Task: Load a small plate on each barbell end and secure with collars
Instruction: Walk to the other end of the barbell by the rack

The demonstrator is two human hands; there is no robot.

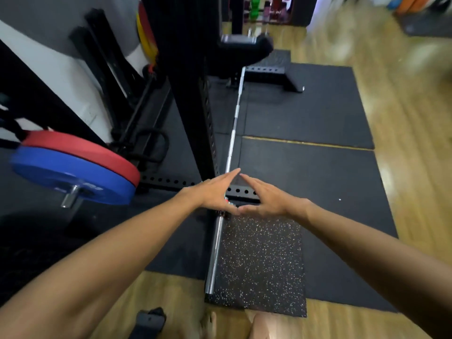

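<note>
At far left, a blue plate (71,178) and a red plate (80,152) sit stacked on a storage peg (71,195), blurred at the frame's edge; behind them black bars (102,67) lean on the wall, with a yellow disc (144,40) partly hidden by the black rack upright (186,89); my left hand (215,192) reaches out over the rack's perforated base (168,181), fingers straight and held together, thumb tip low beside the bar; the barbell (233,128) lies on the floor along the rack, running away from me, its near sleeve (215,253) resting on a speckled mat (261,263) and ending close to my feet; a small red-marked part (223,212), which may be a collar, sits on the sleeve just under my thumbs, too blurred to name for certain; I see no plate on this near end; my right hand (266,199) mirrors the left, fingers straight and together, its fingertips near the left's above the bar, its thumb near the left thumb below, so the two hands frame a triangle over the sleeve; neither grips anything that I can see; the bar's far end runs toward a black bench (271,69); dark mats (318,113) cover the floor to the right, with wood flooring (411,118) beyond; a dark object (149,321) lies on the wood at bottom left of my feet.
</note>
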